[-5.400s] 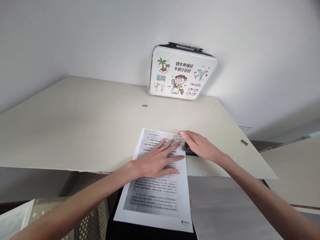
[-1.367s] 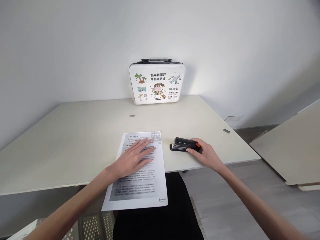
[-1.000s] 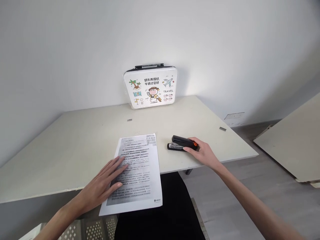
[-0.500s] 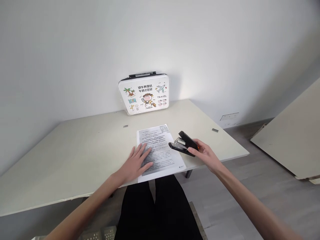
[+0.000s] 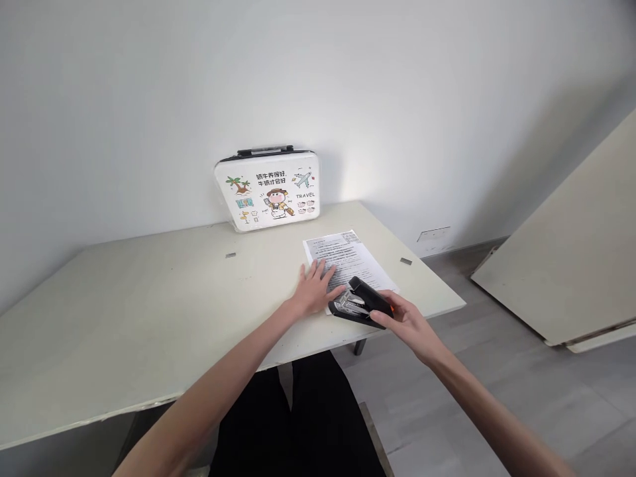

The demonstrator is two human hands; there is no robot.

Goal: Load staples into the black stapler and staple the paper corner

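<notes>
Your table (image 5: 149,311) has a smooth, pale, matte top with straight sides, its near edge rough and chipped toward the left. On its right part lies the paper (image 5: 366,264), a thin white rectangle set at a slant, with dense dark print on a greyish ground and a block of fine marking at its far right corner. Against the smooth white wall (image 5: 149,119) at the far side leans a case (image 5: 268,189), flat and round-cornered, its glossy white front printed with a cartoon cow, palms and a plane, its black handle (image 5: 265,152) on top. Two small grey metallic strips sit flush with the tabletop, one (image 5: 230,255) left of the paper, the other (image 5: 406,261) to its right. Your left hand (image 5: 314,291) lies palm down with fingers spread, its fingertips on the left part of the paper. Your right hand (image 5: 410,326) is closed around the rear of the black stapler (image 5: 372,301), thumb on the near side; the stapler's two long arms gape in a wedge toward the left, with shiny metal between them. Its front end overlaps the paper's near end in view, close beside your left thumb; whether it touches the sheet you cannot tell.
</notes>
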